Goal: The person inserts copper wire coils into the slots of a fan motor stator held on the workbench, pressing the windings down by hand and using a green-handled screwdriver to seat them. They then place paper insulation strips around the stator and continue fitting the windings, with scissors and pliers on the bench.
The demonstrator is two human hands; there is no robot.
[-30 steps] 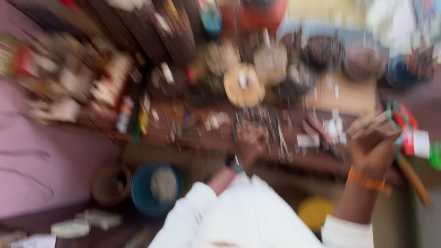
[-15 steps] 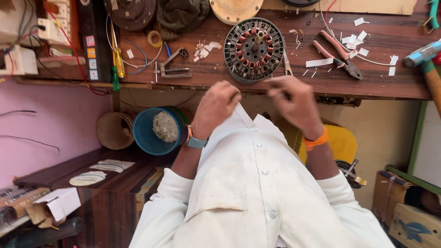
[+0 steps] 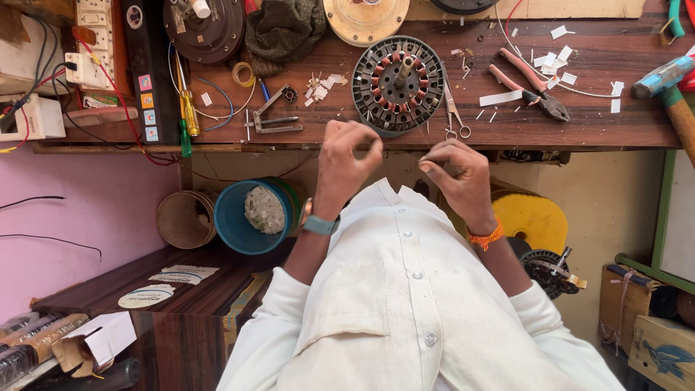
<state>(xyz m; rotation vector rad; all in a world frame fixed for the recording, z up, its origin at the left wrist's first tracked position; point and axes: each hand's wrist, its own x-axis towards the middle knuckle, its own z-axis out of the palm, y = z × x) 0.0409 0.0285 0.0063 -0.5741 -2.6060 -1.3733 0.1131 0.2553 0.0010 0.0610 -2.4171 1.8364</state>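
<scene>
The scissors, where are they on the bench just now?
In the head view the scissors lie on the wooden bench, just right of the round wound motor stator and left of the red-handled pliers, beyond the right hand.

One wound motor stator (image 3: 397, 85); one pair of scissors (image 3: 454, 110); one pair of pliers (image 3: 528, 83); one hammer (image 3: 670, 90); one screwdriver (image 3: 186, 105); two hands, left hand (image 3: 345, 165) and right hand (image 3: 459, 174).

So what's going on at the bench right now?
A person in a white shirt holds both hands up at the near edge of the wooden workbench. The left hand and right hand are pinched, fingertips facing; whether something thin runs between them cannot be told. Just beyond them on the bench lies a round motor stator with copper windings, scissors and pliers beside it, amid white paper scraps.
</scene>
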